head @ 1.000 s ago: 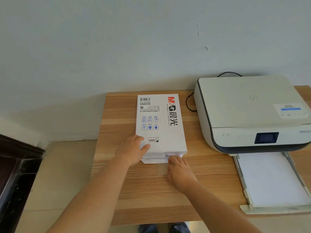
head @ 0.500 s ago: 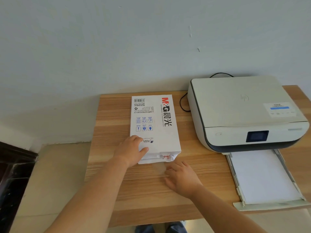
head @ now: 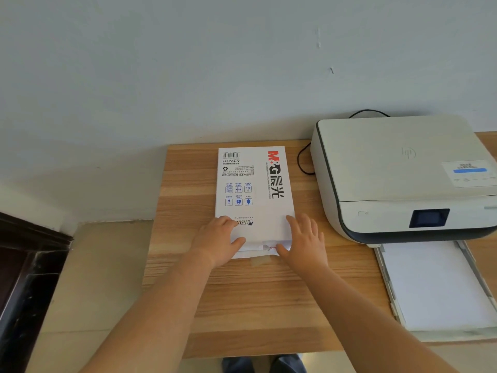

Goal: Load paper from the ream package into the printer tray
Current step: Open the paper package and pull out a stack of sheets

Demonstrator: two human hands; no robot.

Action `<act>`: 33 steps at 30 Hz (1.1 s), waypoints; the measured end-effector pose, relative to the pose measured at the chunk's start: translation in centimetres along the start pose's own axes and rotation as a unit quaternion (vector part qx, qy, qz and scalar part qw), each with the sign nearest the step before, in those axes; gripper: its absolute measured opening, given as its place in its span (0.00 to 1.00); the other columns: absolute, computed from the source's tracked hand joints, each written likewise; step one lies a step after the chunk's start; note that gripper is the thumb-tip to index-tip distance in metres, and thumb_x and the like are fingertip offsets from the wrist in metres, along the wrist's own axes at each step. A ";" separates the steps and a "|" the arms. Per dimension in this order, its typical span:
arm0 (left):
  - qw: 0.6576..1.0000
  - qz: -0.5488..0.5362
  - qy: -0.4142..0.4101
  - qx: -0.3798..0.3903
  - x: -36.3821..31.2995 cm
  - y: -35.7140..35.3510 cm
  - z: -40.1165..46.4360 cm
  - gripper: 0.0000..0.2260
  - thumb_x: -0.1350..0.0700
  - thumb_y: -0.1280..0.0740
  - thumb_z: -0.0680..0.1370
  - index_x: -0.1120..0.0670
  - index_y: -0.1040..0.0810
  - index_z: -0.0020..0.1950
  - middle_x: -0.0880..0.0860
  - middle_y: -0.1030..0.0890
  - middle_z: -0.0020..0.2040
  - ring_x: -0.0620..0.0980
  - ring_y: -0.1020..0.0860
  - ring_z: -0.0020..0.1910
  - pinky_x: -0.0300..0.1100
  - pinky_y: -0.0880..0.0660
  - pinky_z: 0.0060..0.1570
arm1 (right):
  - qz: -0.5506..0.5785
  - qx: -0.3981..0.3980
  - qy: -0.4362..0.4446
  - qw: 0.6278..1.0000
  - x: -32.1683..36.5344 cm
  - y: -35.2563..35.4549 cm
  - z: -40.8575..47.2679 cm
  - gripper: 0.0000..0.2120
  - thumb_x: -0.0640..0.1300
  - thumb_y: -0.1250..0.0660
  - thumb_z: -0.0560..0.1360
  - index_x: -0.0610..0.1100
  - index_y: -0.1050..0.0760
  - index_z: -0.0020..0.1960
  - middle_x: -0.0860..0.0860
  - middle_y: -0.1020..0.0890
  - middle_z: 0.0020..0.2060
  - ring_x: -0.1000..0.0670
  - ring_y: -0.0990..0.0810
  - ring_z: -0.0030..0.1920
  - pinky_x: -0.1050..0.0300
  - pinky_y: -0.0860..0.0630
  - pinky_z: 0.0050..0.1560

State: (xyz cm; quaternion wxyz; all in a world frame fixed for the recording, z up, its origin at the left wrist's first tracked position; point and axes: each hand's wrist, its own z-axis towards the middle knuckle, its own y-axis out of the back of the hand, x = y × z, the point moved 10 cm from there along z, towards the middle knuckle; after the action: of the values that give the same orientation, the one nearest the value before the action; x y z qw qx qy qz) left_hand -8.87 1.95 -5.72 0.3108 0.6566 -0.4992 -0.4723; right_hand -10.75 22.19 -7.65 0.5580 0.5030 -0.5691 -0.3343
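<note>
Two hands, left [head: 216, 242] and right [head: 304, 242], press flat, fingers spread, on the glossy rectangular ream package [head: 254, 195].

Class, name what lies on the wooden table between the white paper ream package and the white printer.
Head view: bare wood, plus a looping black cable near the wall.

The printer [head: 398, 173] and its tray [head: 387, 286] run off the right picture edge; the label [head: 469, 172] on its lid is too blurred to read; both hands cover the ream package's [head: 252, 189] near corners
</note>
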 end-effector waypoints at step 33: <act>0.999 0.020 -0.042 0.004 -2.3 -0.8 0.9 0.24 0.41 0.43 0.79 0.51 0.35 0.72 0.47 0.35 0.72 0.47 0.39 0.72 0.46 0.38 0.69 | -0.046 0.025 0.013 0.999 -4.2 0.1 -1.3 0.39 0.64 0.33 0.70 0.54 0.46 0.75 0.51 0.43 0.76 0.45 0.47 0.76 0.43 0.48 0.74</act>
State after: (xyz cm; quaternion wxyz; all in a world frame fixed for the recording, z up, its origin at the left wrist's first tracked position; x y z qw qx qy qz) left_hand -9.56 4.44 -6.05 0.2961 0.6271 -0.5270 -0.4913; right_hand -10.05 26.45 -8.63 0.5367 0.5467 -0.5465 -0.3382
